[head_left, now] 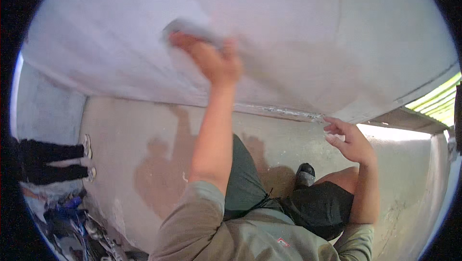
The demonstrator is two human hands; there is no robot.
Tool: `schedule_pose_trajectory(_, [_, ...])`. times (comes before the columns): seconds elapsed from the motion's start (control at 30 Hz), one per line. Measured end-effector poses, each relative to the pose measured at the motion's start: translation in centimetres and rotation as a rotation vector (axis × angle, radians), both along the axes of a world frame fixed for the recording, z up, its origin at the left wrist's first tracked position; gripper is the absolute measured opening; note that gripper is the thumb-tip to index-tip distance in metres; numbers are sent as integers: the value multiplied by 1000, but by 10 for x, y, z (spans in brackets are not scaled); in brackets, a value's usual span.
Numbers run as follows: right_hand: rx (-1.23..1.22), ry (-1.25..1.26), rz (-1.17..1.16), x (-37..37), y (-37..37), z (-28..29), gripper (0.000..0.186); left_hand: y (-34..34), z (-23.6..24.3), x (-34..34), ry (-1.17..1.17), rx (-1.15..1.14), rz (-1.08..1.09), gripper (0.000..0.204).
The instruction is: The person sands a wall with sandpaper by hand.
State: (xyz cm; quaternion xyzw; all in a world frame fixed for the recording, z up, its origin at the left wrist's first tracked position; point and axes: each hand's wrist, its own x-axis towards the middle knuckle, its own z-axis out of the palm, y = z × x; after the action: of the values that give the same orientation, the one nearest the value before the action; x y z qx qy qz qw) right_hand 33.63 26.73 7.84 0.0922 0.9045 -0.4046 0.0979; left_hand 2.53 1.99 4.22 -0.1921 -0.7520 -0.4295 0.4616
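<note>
My left hand (211, 56), blurred by movement, grips a grey flat tool (174, 26) against the broad pale grey wall (298, 30) that fills the upper view. The tool's exact kind is too smeared to tell. Lower down at the right, my right hand (347, 140) has its fingers apart and bent a little, with whitish marks on them and nothing held. Its fingertips are near a rough, whitish strip (293, 113) along the wall's lower edge; touching or apart, I cannot tell.
Another person's legs (53, 157) in black trousers show at the left. A dark and blue jumble (72, 222), possibly a two-wheeler, stands at the lower left. Light green slats (433, 98) are at the right. The concrete floor (110, 145) carries my shadow.
</note>
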Motion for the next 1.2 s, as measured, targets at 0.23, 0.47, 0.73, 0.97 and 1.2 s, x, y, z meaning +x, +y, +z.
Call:
schedule_pose_trajectory(0.23, [-77,319,-275,-31,27,-19,36,4,-21,17,-89,38,-38,113])
schedule_pose_trajectory(0.47, [-200,254,-246,-54,17,-33,26,35,-12,42,63,-353,-106,114])
schedule_pose_trajectory(0.73, [-187,291,-245,-39,20,-29,40,-7,-16,12,-192,28,28,107])
schedule_pose_trajectory(0.97, [103,543,-254,-39,30,-39,43,45,-17,57,9,-371,-159,118])
schedule_pose_trajectory(1.2, [-172,732,-203,-32,23,-32,39,11,3,14,89,-203,-9,101])
